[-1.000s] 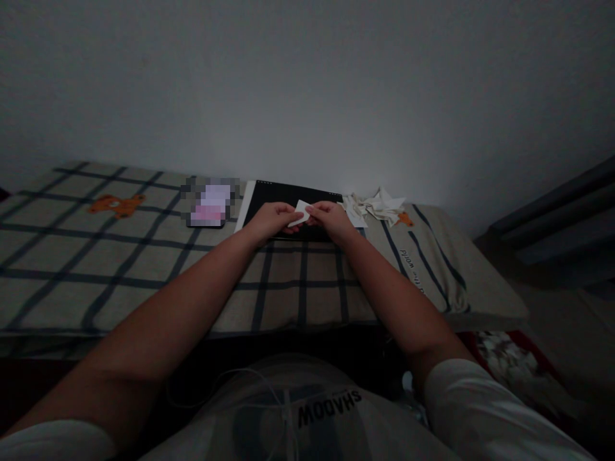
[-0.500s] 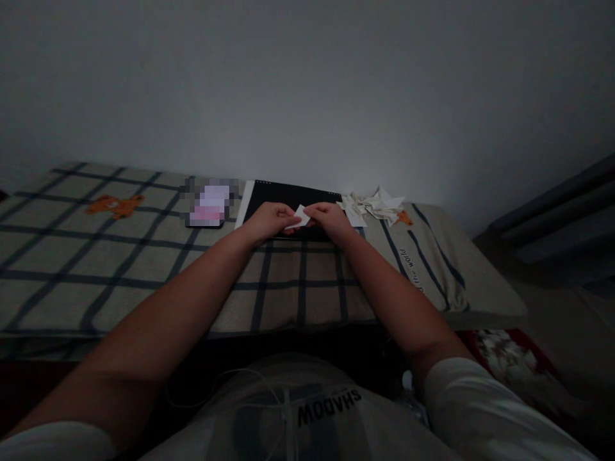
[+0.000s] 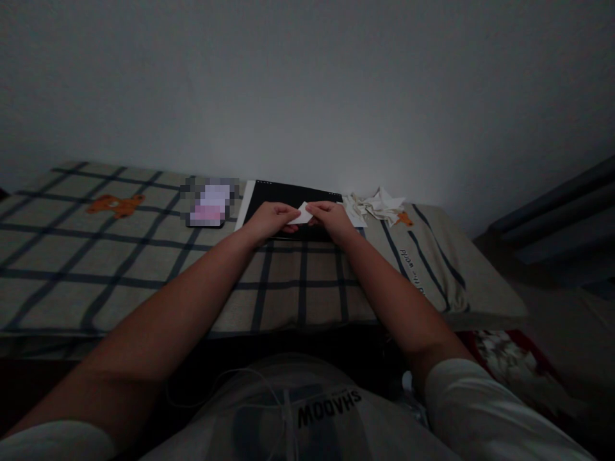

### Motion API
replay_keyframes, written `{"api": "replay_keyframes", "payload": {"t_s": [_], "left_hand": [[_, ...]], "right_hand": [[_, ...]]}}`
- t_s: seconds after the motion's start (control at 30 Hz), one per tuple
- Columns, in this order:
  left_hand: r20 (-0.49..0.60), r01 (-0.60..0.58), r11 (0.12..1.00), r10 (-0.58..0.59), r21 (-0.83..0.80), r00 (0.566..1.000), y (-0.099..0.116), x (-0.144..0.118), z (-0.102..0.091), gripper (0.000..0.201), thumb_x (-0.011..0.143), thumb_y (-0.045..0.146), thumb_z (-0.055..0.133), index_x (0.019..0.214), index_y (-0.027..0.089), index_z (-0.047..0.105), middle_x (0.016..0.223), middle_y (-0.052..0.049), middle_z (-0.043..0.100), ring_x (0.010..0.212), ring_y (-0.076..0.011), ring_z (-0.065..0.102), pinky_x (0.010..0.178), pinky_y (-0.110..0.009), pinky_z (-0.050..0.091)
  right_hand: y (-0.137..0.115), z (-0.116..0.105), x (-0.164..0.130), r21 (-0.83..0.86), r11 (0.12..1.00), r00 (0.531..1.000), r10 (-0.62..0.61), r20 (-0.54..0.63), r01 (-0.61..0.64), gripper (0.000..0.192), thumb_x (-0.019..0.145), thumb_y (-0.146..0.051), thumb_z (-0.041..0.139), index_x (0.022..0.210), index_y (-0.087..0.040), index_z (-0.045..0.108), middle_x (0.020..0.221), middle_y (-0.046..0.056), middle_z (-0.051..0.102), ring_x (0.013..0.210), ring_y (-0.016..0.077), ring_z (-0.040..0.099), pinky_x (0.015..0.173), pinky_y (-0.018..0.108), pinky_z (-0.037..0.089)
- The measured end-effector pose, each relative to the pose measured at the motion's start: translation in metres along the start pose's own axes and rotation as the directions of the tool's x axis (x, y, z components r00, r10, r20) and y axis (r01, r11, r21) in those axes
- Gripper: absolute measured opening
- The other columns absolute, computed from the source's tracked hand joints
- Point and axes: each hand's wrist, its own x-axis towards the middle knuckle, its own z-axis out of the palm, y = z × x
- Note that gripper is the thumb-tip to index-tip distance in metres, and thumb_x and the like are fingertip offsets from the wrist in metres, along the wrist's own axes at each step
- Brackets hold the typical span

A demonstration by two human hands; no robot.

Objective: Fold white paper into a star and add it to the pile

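**Both hands pinching one small paper over the dark board**

Hands first: I saw the left hand curled nearly closed, its fingertips nipping the left edge of a small white paper piece. I found the right hand in much the same shape, fingers drawn together and gripping the paper's right side, so the piece was held between the two hands, both arms stretched well forward. The light was dim, and I could not make out the paper's folds or how many layers it had.

That paper sat just above a flat black board with a pale strip along its left edge, and both hands rested on or just over the board's near half; I could not tell whether the paper touched it. The board lay on a beige blanket crossed by dark grid lines, close to the grey wall.

Just right of the board I noted a loose heap of white paper scraps, near the right hand but apart from it. Left of the board lay a dark-edged phone, its face blurred out. Farther left on the blanket I saw an orange bear print, well apart from both hands.
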Motion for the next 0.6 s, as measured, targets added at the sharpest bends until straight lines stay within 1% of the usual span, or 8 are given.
{"api": "replay_keyframes", "payload": {"t_s": [0.1, 0.2, 0.27, 0.37, 0.43, 0.5, 0.6], "left_hand": [[-0.037, -0.008, 1.0, 0.008, 0.013, 0.999, 0.0024, -0.0002, -0.0012, 0.015, 0.077, 0.028, 0.073, 0.078, 0.013, 0.072, 0.073, -0.006, 0.071, 0.06, -0.0114, 0.063, 0.064, -0.025, 0.055], [-0.05, 0.01, 1.0, -0.009, 0.027, 0.999, 0.003, 0.0, -0.0019, 0.016, 0.077, 0.028, 0.074, 0.081, 0.012, 0.072, 0.073, -0.006, 0.071, 0.06, -0.011, 0.063, 0.065, -0.024, 0.055], [-0.021, 0.02, 1.0, -0.021, -0.018, 1.0, 0.0024, 0.0003, -0.0026, 0.017, 0.076, 0.026, 0.074, 0.086, 0.012, 0.073, 0.078, -0.007, 0.072, 0.065, -0.0113, 0.065, 0.068, -0.024, 0.056], [0.088, 0.065, 0.99, -0.054, -0.126, 0.995, 0.0013, 0.0006, -0.0051, 0.023, 0.072, 0.018, 0.075, 0.095, 0.014, 0.074, 0.089, -0.007, 0.073, 0.075, -0.0115, 0.066, 0.077, -0.025, 0.057], [0.145, 0.104, 0.979, -0.079, -0.175, 0.986, 0.0014, 0.0007, -0.0074, 0.027, 0.07, 0.014, 0.075, 0.097, 0.015, 0.074, 0.093, -0.007, 0.073, 0.077, -0.0114, 0.067, 0.08, -0.025, 0.056], [0.16, 0.127, 0.974, -0.097, -0.189, 0.982, 0.0022, 0.0006, -0.0091, 0.025, 0.07, 0.012, 0.075, 0.095, 0.015, 0.075, 0.094, -0.007, 0.074, 0.077, -0.0116, 0.067, 0.081, -0.025, 0.056], [0.14, 0.143, 0.977, -0.121, -0.16, 0.983, 0.0039, 0.0003, -0.0095, 0.022, 0.07, 0.011, 0.074, 0.092, 0.015, 0.075, 0.091, -0.007, 0.074, 0.075, -0.0115, 0.067, 0.081, -0.026, 0.056]], "right_hand": [[-0.0003, 0.0005, 0.0012, 0.061, 0.998, 1.0, -0.002, 0.024, 0.0, 0.032, 0.065, -0.038, 0.078, 0.09, -0.018, 0.073, 0.084, 0.002, 0.073, 0.062, 0.0093, 0.06, 0.062, 0.025, 0.052], [0.002, 0.0002, 0.0034, 0.031, 0.999, 1.0, -0.018, 0.011, 0.018, 0.032, 0.065, -0.038, 0.077, 0.089, -0.017, 0.073, 0.08, 0.002, 0.072, 0.061, 0.0092, 0.058, 0.062, 0.025, 0.052], [0.0042, -0.0008, 0.0051, 0.007, 0.999, 0.999, -0.038, -0.025, 0.039, 0.032, 0.067, -0.039, 0.076, 0.091, -0.017, 0.073, 0.078, 0.002, 0.071, 0.059, 0.0087, 0.057, 0.061, 0.026, 0.052], [0.0071, -0.0034, 0.007, 0.002, 0.998, 0.996, -0.056, -0.067, 0.056, 0.03, 0.069, -0.038, 0.075, 0.091, -0.017, 0.074, 0.076, 0.001, 0.071, 0.058, 0.0086, 0.056, 0.06, 0.025, 0.05], [0.0082, -0.0047, 0.0077, 0.014, 0.998, 0.996, -0.061, -0.07, 0.062, 0.029, 0.068, -0.037, 0.075, 0.09, -0.017, 0.074, 0.076, 0.001, 0.071, 0.059, 0.0088, 0.057, 0.059, 0.024, 0.05], [0.0089, -0.0048, 0.0079, 0.033, 0.997, 0.996, -0.064, -0.063, 0.066, 0.028, 0.068, -0.035, 0.075, 0.089, -0.017, 0.074, 0.076, 0.001, 0.071, 0.059, 0.009, 0.057, 0.059, 0.024, 0.049], [0.0092, -0.0027, 0.0077, 0.049, 0.997, 0.996, -0.053, -0.077, 0.057, 0.025, 0.069, -0.032, 0.074, 0.088, -0.016, 0.073, 0.074, 0.001, 0.071, 0.058, 0.0089, 0.057, 0.058, 0.024, 0.049]]}}
